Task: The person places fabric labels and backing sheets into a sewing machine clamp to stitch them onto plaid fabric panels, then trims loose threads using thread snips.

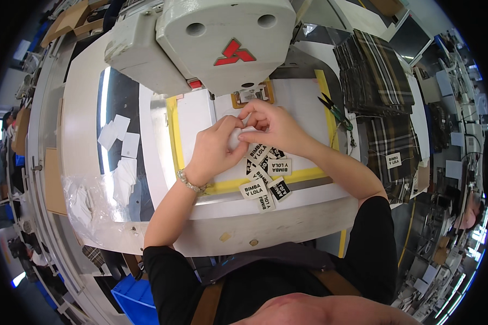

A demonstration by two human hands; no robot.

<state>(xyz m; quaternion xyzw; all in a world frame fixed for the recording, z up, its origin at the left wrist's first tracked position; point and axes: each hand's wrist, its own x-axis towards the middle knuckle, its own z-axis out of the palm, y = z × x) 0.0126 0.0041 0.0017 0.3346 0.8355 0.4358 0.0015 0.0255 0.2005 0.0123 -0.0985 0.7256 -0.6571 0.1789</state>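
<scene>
My left hand (217, 146), with a beaded bracelet at the wrist, and my right hand (279, 129) meet over the white work plate (195, 127). Between their curled fingers is a small white piece (235, 139), thin like paper or cloth; the fingers cover much of it. Just beyond my fingertips sits a brass-coloured clamp frame (271, 97) beneath the grey sewing machine head (228, 67). Close below my right hand lies a loose heap of woven labels (279, 167), some cream and some black, overlapping and turned different ways.
Dark plaid fabric pieces (371, 76) are stacked at the right, with one cream label (393, 160) on the nearer pile. Dark-handled scissors (337, 115) lie beside them. On the left are white paper pieces (130, 145) and a clear plastic bag (92, 208). Yellow tape (222, 185) borders the plate.
</scene>
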